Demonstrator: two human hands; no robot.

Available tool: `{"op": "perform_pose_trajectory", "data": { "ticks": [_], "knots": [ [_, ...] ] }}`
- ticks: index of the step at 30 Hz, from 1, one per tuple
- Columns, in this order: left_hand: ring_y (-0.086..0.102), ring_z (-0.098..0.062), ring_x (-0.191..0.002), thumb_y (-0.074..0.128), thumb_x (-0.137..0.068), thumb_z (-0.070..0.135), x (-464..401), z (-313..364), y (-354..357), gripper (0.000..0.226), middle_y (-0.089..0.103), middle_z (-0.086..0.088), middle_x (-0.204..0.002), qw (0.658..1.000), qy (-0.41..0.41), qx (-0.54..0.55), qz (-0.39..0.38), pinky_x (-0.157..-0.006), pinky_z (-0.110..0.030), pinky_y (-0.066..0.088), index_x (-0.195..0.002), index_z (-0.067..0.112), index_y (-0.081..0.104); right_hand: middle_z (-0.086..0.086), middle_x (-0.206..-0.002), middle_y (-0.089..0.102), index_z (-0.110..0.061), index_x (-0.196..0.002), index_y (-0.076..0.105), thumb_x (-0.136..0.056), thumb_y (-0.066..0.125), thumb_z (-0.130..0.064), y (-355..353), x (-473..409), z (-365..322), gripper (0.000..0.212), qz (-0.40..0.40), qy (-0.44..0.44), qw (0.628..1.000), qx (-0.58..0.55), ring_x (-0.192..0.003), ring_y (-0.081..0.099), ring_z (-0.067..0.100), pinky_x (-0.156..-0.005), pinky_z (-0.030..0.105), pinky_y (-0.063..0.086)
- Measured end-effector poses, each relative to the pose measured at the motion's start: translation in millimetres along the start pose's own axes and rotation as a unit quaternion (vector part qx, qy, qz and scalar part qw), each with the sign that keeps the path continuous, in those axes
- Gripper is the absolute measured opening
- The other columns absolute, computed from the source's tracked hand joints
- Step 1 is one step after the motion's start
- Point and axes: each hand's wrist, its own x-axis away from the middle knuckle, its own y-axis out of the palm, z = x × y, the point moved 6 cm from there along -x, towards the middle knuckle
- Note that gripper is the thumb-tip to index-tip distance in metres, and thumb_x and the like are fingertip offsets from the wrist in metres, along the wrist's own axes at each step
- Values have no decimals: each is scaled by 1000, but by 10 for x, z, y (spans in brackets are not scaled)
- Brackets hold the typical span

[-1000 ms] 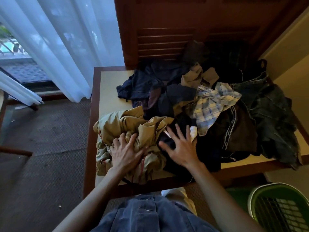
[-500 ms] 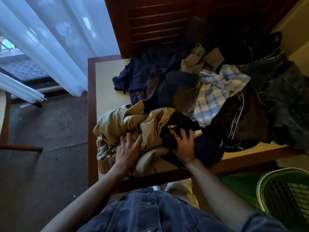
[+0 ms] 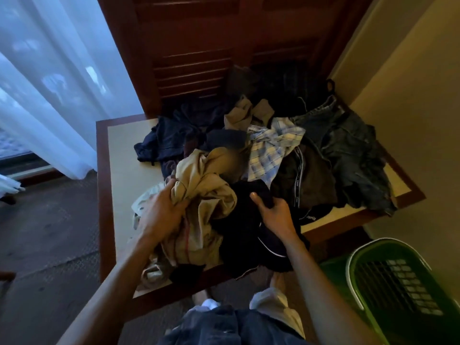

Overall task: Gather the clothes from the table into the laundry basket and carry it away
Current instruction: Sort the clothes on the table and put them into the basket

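Note:
A heap of clothes covers the table (image 3: pixel 124 155). My left hand (image 3: pixel 161 212) grips a bunched tan garment (image 3: pixel 204 192) at the near left of the heap. Beside it, my right hand (image 3: pixel 276 215) is closed on a black garment (image 3: pixel 249 235); both bundles are lifted a little at the table's near edge. Farther back lie a checked shirt (image 3: pixel 271 148), dark jeans (image 3: pixel 353 155), a navy garment (image 3: pixel 169 138) and a dark brown garment (image 3: pixel 306 180). The green laundry basket (image 3: pixel 403 282) stands on the floor at the lower right, holding nothing that I can see.
A dark wooden louvred cabinet (image 3: pixel 199 61) rises behind the table. White curtains (image 3: pixel 49 83) hang at the left over a window. A beige wall (image 3: pixel 410 120) closes the right side. Carpeted floor (image 3: pixel 44 245) spreads to the left.
My right hand went from flat and spread to closed on the black garment. My left hand tightened on the tan garment, and both bundles were pulled up and toward me.

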Motion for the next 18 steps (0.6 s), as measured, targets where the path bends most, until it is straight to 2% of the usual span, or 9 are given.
{"op": "perform_pose_trajectory", "data": {
  "ticks": [2, 4, 6, 8, 10, 12, 14, 16, 18],
  "knots": [
    [61, -7, -82, 60, -92, 58, 77, 378, -9, 35, 67, 15, -99, 999, 6, 52, 1, -68, -28, 47, -120, 37, 61, 26, -59, 52, 9, -66, 45, -77, 62, -72, -188, 103, -94, 83, 18, -19, 999, -48, -55, 54, 40, -51, 49, 38],
    [58, 7, -84, 64, -89, 57, 186, 768, 93, 27, 64, 25, -98, 994, 23, 104, -19, -70, -15, 43, -113, 44, 61, 21, -53, 46, 5, -61, 40, -81, 64, -61, -458, 221, -239, 73, 43, -39, 995, -77, -48, 47, 35, -49, 45, 35],
    [60, 10, -88, 67, -88, 54, 290, 1159, 256, 24, 64, 29, -97, 987, 39, 147, -43, -76, -15, 47, -109, 49, 58, 22, -60, 57, 9, -67, 52, -85, 66, -54, -812, 331, -317, 67, 78, -49, 989, -113, -56, 58, 36, -52, 47, 45],
    [65, 8, -88, 70, -86, 51, 365, 1530, 445, 19, 68, 24, -96, 979, 45, 190, -55, -84, -21, 55, -102, 46, 60, 6, -72, 71, -6, -77, 69, -90, 66, -40, -1271, 447, -297, 37, 131, -60, 979, -144, -68, 69, 15, -64, 37, 54],
    [67, 4, -93, 71, -82, 55, 425, 1927, 664, 24, 71, 19, -99, 972, 56, 216, -70, -91, -30, 57, -102, 45, 62, -16, -77, 69, -22, -80, 69, -93, 65, -31, -1782, 609, -214, 16, 175, -64, 968, -167, -69, 65, -7, -66, 21, 51],
    [68, -3, -102, 70, -80, 58, 510, 2366, 880, 34, 72, 18, -105, 966, 72, 233, -88, -95, -34, 55, -111, 43, 64, -26, -66, 61, -33, -74, 59, -95, 63, -27, -2344, 795, -57, 23, 222, -53, 956, -182, -63, 59, -14, -63, 11, 44],
    [68, -2, -105, 72, -86, 47, 567, 2803, 1094, 32, 73, 18, -107, 955, 96, 260, -109, -96, -33, 55, -116, 38, 66, -17, -51, 52, -21, -61, 49, -94, 63, -32, -2911, 1005, 209, 38, 279, -29, 936, -210, -49, 51, -5, -54, 16, 39],
    [67, 0, -108, 71, -90, 36, 596, 3214, 1299, 31, 73, 15, -110, 947, 121, 275, -116, -97, -32, 55, -120, 29, 68, 8, -56, 48, -5, -65, 50, -91, 64, -41, -3457, 1253, 532, 47, 341, -5, 912, -229, -57, 50, 11, -55, 26, 36],
    [67, -1, -109, 69, -91, 37, 615, 3577, 1516, 39, 73, 12, -113, 944, 147, 272, -116, -96, -28, 56, -126, 21, 67, 19, -60, 52, 1, -68, 55, -91, 65, -44, -3949, 1522, 825, 52, 394, 11, 889, -234, -59, 53, 10, -54, 24, 40]
  ]
}}
